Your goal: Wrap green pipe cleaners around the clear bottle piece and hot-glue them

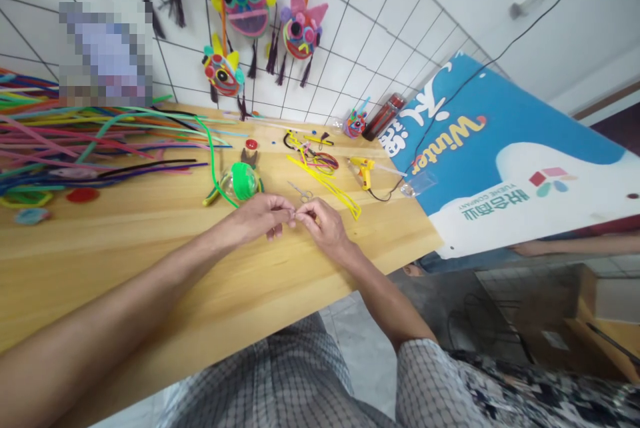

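Note:
Over the wooden table [225,295], my left hand [267,215] and my right hand [320,220] meet fingertip to fingertip. Both are pinched at something too small to make out. Small scissors [303,193] lie just beyond the fingertips. Behind my left hand rests a clear ball wrapped with a bright green band [244,180], and a long green strip [213,155] curves down beside it toward that hand. Bent yellow strips [335,191] are spread beyond my right hand.
Many coloured strips [100,148] cover the table's left. Pliers [249,158], a yellow glue gun [364,171] with a cord and a dark bottle [384,117] stand or lie farther back. Decorated masks [245,5] hang on the wire grid. A blue-white board [500,155] is at right.

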Action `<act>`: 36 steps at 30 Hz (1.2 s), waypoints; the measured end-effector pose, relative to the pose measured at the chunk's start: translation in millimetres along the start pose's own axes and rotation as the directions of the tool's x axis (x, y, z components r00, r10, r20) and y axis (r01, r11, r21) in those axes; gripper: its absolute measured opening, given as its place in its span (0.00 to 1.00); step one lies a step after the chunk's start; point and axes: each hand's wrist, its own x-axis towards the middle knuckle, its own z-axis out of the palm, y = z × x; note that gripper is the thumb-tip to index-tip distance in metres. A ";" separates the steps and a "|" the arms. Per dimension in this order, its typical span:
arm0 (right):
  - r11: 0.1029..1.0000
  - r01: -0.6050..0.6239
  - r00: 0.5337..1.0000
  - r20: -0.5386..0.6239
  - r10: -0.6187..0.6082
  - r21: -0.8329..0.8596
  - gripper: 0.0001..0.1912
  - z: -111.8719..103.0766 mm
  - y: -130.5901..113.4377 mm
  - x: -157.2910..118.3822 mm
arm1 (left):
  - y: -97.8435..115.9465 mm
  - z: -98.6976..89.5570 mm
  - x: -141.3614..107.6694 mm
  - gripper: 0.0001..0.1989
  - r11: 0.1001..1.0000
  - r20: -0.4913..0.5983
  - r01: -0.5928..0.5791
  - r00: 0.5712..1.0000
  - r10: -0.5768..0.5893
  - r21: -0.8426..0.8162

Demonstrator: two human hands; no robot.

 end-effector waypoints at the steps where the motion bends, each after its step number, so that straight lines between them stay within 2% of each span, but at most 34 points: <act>1: 1.000 0.013 1.000 -0.008 -0.013 0.000 0.09 0.8 0.5 -0.5 | -0.2 0.8 -0.3 0.11 0.999 0.010 -0.003 1.000 0.003 -0.034; 7: 0.985 0.168 0.985 -0.046 -0.166 0.046 0.13 0.6 4.6 -3.6 | -6.8 2.2 1.1 0.12 0.981 0.039 0.037 0.999 -0.030 -0.193; 12: 0.994 0.070 0.991 -0.115 -0.061 0.078 0.13 -1.4 4.5 -3.2 | -9.2 2.2 3.9 0.12 0.924 0.102 0.144 0.988 -0.115 -0.354; 16: 0.999 0.009 0.993 -0.117 -0.004 0.047 0.16 -1.6 6.3 -1.2 | -12.4 3.9 6.0 0.14 0.897 0.124 0.161 0.985 -0.120 -0.412; 19: 0.999 0.052 0.995 -0.086 -0.052 -0.003 0.18 2.2 8.8 -2.7 | -20.7 8.9 8.1 0.19 0.890 0.105 0.124 0.991 -0.086 -0.439; 23: 0.994 0.113 0.990 -0.082 -0.113 -0.007 0.18 9.9 6.9 -10.3 | -34.6 19.3 10.7 0.24 0.903 -0.017 0.045 0.998 -0.058 -0.428; 26: 0.994 0.049 0.994 -0.102 -0.039 0.097 0.17 13.1 3.3 -16.9 | -40.1 26.4 11.0 0.24 0.911 -0.066 0.006 0.997 -0.037 -0.413; 31: 0.931 -0.084 0.987 -0.102 0.128 0.355 0.15 14.8 2.6 -28.1 | -38.5 38.0 6.6 0.20 0.905 -0.046 -0.023 0.999 0.004 -0.425; 36: 0.804 -0.245 0.928 -0.109 0.356 0.541 0.14 18.3 1.0 -40.1 | -40.9 51.6 2.0 0.20 0.918 -0.056 -0.034 0.998 0.012 -0.396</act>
